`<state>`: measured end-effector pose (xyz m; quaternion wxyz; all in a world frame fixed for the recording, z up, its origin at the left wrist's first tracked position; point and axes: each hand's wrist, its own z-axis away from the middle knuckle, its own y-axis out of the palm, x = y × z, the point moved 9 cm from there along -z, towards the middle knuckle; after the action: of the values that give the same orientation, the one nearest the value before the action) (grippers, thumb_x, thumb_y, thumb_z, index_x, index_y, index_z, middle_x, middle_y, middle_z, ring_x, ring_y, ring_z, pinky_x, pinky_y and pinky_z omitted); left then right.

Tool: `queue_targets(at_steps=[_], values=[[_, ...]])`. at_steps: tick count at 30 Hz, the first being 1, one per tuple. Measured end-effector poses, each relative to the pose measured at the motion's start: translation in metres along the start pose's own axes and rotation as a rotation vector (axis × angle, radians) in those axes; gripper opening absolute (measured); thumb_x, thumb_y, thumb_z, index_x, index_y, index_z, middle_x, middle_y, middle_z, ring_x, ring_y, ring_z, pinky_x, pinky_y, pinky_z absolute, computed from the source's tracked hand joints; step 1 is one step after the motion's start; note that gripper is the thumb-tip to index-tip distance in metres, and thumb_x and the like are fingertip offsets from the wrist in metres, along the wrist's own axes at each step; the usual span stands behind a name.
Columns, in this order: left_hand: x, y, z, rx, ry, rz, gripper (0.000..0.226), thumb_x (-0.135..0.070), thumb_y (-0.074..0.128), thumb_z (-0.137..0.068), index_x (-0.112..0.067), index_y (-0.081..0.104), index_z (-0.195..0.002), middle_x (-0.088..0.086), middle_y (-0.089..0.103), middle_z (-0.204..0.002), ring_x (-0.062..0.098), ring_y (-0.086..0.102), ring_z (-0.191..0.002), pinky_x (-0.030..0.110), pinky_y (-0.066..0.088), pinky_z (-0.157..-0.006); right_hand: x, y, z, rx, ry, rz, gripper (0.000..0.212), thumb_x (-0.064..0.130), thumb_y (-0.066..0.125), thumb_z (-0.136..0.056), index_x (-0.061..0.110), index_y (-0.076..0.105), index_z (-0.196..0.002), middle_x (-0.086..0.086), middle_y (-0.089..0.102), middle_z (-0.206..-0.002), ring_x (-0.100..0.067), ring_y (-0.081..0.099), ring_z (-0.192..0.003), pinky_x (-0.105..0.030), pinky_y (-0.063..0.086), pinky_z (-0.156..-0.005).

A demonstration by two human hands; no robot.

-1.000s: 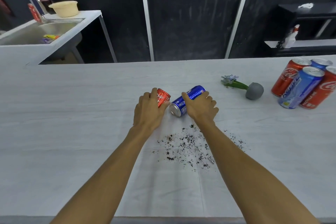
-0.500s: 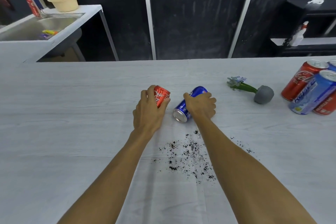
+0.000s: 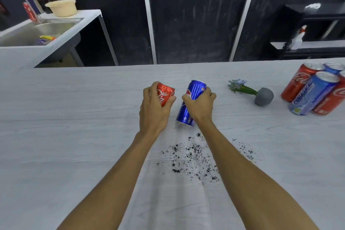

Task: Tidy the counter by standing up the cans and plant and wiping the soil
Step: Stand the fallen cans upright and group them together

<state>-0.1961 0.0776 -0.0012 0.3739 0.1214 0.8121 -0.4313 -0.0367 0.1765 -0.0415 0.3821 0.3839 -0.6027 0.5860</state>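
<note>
Your left hand [image 3: 155, 110] wraps the red aluminium cola can [image 3: 165, 94]; your right hand [image 3: 200, 105] clasps the tilted blue aluminium cola can [image 3: 188, 106], mid-counter, beyond scattered dark soil [image 3: 192, 157].

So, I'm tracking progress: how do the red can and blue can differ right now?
The red can is in the left hand; the blue can is in the right hand. The blue can shows nearly its full length, tilted with its base near the counter; the red can is mostly covered. Both are gripped.
</note>
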Motion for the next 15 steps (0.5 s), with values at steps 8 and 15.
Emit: queue_targets(at_steps=[8, 15], values=[[-0.029, 0.018, 0.001, 0.037, -0.067, 0.25, 0.073, -0.043, 0.068, -0.084, -0.026, 0.028, -0.143, 0.002, 0.046, -0.138, 0.017, 0.05, -0.118, 0.029, 0.045, -0.092, 0.002, -0.047, 0.005, -0.037, -0.114, -0.153, 0.076, 0.02, 0.076, -0.076, 0.017, 0.03, -0.137, -0.002, 0.054, -0.121, -0.017, 0.058, -0.101, -0.027, 0.052, -0.077], [-0.079, 0.058, 0.016, 0.106, -0.014, 0.349, 0.074, -0.044, 0.073, -0.079, -0.025, 0.035, -0.139, -0.001, 0.051, -0.133, 0.018, 0.054, -0.115, 0.04, 0.05, -0.097, -0.007, -0.122, 0.008, -0.137, -0.206, -0.111, 0.08, 0.028, 0.078, -0.077, 0.016, 0.031, -0.14, -0.002, 0.051, -0.132, -0.016, 0.055, -0.115, -0.027, 0.053, -0.086]])
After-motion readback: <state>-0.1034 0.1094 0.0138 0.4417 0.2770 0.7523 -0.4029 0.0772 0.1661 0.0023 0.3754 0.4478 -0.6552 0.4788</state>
